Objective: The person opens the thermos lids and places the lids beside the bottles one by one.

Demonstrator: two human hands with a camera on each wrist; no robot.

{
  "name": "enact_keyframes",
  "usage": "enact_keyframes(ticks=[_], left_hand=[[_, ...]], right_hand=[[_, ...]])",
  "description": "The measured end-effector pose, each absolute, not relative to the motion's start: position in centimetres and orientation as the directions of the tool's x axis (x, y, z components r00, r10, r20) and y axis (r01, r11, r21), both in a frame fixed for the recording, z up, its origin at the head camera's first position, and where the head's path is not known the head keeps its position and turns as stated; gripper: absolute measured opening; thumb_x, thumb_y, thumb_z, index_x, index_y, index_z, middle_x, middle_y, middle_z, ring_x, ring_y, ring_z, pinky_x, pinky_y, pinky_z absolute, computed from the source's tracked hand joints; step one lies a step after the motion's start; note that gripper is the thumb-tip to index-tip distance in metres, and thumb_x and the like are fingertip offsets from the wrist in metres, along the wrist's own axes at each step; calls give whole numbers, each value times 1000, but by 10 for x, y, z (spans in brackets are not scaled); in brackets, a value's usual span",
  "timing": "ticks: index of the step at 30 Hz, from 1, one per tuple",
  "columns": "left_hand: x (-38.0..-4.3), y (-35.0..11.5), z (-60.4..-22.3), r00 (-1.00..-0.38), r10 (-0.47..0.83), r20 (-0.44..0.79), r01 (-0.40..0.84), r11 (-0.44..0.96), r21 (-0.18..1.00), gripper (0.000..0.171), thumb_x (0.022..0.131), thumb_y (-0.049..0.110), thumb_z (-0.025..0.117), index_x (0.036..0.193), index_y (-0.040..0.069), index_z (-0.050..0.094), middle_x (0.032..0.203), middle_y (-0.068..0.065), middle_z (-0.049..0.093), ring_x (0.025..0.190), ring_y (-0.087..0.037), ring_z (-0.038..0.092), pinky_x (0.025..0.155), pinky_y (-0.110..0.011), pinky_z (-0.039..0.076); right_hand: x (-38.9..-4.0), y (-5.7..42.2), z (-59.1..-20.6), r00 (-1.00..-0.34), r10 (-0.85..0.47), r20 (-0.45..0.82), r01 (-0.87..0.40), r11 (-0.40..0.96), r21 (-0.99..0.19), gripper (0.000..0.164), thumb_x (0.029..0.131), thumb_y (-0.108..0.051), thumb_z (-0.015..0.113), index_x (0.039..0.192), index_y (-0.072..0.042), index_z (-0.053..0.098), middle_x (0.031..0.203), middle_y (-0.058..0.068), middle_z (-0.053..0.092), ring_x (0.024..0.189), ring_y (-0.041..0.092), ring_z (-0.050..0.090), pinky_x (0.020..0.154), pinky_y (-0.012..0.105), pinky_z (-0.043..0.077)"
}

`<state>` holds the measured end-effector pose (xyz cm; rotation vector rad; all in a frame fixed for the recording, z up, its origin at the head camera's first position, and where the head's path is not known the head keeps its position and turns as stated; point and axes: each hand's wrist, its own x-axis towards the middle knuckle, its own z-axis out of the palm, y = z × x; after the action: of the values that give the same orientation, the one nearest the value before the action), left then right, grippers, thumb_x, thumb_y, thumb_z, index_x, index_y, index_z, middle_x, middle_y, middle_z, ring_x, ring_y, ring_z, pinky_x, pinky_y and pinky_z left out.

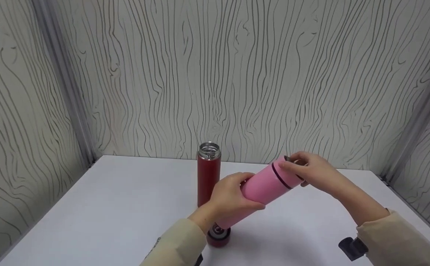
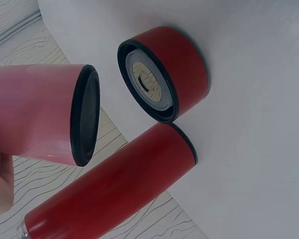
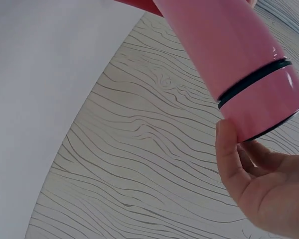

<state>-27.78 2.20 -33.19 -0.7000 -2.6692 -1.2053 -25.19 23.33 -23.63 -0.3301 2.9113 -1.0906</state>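
Observation:
A pink thermos bottle (image 1: 263, 187) is tilted above the white table, its capped end up and to the right. My left hand (image 1: 227, 195) grips it round the body. At the upper end my right hand (image 1: 316, 171) holds the pink lid (image 3: 266, 107) between thumb and fingers, and a dark ring runs between lid and body. The bottle's black base shows in the left wrist view. Behind my left hand a red thermos bottle (image 1: 208, 177) stands upright, uncapped, with its steel mouth showing. Its red cap (image 2: 184, 69) lies on the table with the inner side up, partly behind the pink bottle in the head view.
The white table (image 1: 126, 207) runs back to a wood-grain patterned wall (image 1: 163, 81). Similar side panels stand at left and right, with grey posts at the corners. A dark strap piece (image 1: 352, 248) hangs by the right sleeve.

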Motion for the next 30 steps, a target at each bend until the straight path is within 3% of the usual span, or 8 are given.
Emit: enact_keyframes(ticks=[3,6,10,14,17,23,27,30], left_hand=[[-278,21,-332,-886,357,296,459,578,675,63,64,47,81,121,32,57,105,14,62,95,-6,55,81,-32,49],[-278,21,-332,-887,356,294,456,580,675,63,64,47,80,121,32,57,106,13,62,95,-6,56,82,-33,49],[-278,21,-333,-892,348,290,447,578,682,63,65,48,80,122,31,56,107,13,62,96,-7,56,81,-34,50],[-278,21,-333,-892,346,292,447,574,686,63,65,48,80,121,31,56,107,13,62,96,-7,56,81,-33,50],[-278,20,-332,-888,353,296,454,570,685,63,65,47,80,121,30,57,106,13,62,95,-6,56,81,-32,49],[-278,19,-332,-879,366,307,472,567,675,64,65,47,80,122,29,57,107,13,62,95,-5,56,82,-30,49],[-279,19,-333,-877,367,311,476,573,667,64,65,48,80,122,29,57,107,13,63,94,-4,56,81,-29,49],[-279,19,-333,-877,364,313,475,569,671,64,65,47,80,122,29,57,107,13,63,94,-5,56,81,-30,49]], right_hand=[[-252,236,-235,-959,-272,76,-250,695,-674,55,89,-32,59,130,1,45,120,20,53,102,27,56,78,35,52],[-253,237,-235,-947,-312,79,-280,677,-681,57,88,-26,59,135,-1,40,129,21,48,112,33,52,85,41,50],[-252,236,-236,-964,-261,55,-231,716,-659,68,90,-41,56,140,0,33,133,24,45,114,36,53,88,44,50],[-251,234,-238,-980,-193,39,-172,747,-642,71,90,-50,53,134,4,38,122,24,53,98,28,59,74,35,53],[-251,235,-237,-974,-221,45,-194,721,-665,62,90,-43,56,129,4,43,116,20,55,95,23,58,72,33,52],[-252,239,-235,-944,-325,64,-277,667,-692,60,87,-26,58,136,1,37,128,22,47,112,32,54,88,43,49],[-251,237,-236,-959,-280,38,-229,694,-682,69,90,-38,55,141,1,30,133,24,44,114,35,53,89,43,50],[-250,235,-237,-976,-219,23,-178,724,-667,72,90,-48,53,139,2,32,128,24,48,104,30,58,80,36,52]])
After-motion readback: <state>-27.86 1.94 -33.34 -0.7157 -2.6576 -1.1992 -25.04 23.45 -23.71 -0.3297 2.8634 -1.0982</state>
